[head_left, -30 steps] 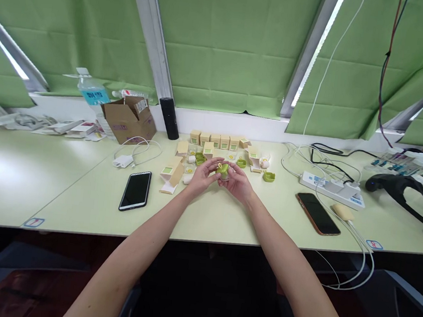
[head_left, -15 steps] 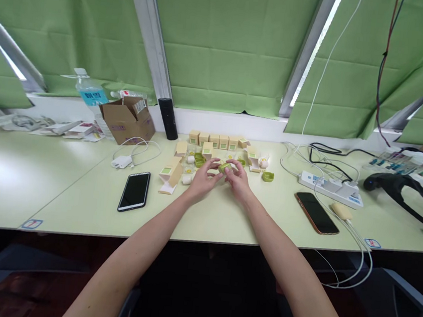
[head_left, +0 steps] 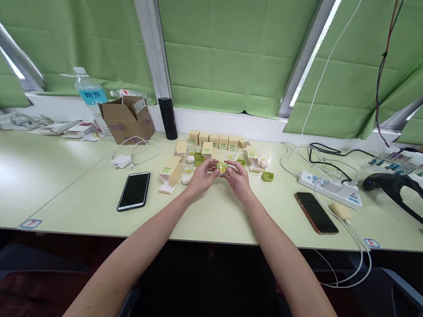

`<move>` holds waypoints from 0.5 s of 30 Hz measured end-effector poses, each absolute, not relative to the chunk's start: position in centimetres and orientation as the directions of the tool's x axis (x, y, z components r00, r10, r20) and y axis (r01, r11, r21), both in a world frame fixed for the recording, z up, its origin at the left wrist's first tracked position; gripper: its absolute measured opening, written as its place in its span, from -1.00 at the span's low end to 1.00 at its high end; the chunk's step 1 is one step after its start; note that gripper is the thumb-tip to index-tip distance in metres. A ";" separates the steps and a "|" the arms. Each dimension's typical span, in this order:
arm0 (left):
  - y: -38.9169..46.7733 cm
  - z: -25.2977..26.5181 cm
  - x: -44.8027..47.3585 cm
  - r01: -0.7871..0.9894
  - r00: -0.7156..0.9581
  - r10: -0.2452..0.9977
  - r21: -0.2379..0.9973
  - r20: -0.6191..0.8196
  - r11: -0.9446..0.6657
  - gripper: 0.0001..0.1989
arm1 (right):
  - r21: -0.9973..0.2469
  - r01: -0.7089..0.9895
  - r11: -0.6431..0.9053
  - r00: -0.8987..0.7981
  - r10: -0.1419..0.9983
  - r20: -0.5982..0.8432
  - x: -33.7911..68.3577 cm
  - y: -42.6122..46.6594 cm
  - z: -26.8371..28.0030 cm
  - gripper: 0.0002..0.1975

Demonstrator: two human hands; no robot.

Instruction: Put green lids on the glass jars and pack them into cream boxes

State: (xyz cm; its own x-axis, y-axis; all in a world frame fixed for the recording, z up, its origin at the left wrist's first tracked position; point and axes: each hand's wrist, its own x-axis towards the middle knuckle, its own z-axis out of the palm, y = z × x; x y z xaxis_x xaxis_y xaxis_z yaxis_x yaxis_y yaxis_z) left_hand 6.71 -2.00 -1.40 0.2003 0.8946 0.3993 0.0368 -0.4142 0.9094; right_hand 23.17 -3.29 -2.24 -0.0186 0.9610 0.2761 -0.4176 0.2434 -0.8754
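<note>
Between my fingertips is a small green case with a clear yellowish part (head_left: pixel 221 167), held a little above the table. My left hand (head_left: pixel 202 177) grips its left side and my right hand (head_left: pixel 239 182) its right side; the fingers partly cover it. An opened cream carton (head_left: pixel 171 172) with a green label lies left of my left hand, beside a small white roll-like piece (head_left: pixel 186 179). Green pieces (head_left: pixel 198 159) sit just behind my left hand. To the right of my right hand rests an empty-looking green shell (head_left: pixel 267 176).
Several small cream boxes (head_left: pixel 214 140) stand in a row behind my hands. A phone (head_left: pixel 134 191) lies at left, another phone (head_left: pixel 316 213) at right, near a power strip (head_left: pixel 331 188). A cardboard box (head_left: pixel 126 122) and black cylinder (head_left: pixel 168 118) stand at the back left.
The green case has turned between my fingers and shifted slightly left, so its clear yellowish part now shows. My right fingers have spread slightly. The things on the table have stayed put.
</note>
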 end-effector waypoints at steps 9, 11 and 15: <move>-2.1 -1.8 6.8 0.053 0.229 0.919 0.939 0.320 -0.340 -0.70 | -0.917 0.234 0.324 0.114 0.927 0.357 24.4 -2.4 -2.4 -0.73; -2.5 -1.9 6.8 0.052 0.243 0.916 0.939 0.319 -0.341 -0.70 | -0.797 0.515 0.317 0.147 0.883 0.446 25.2 -1.9 -1.4 -0.70; -3.0 -2.2 6.6 0.076 0.269 0.909 0.934 0.318 -0.349 -0.72 | -0.468 0.876 0.120 0.128 0.876 0.465 27.1 0.9 1.3 -0.61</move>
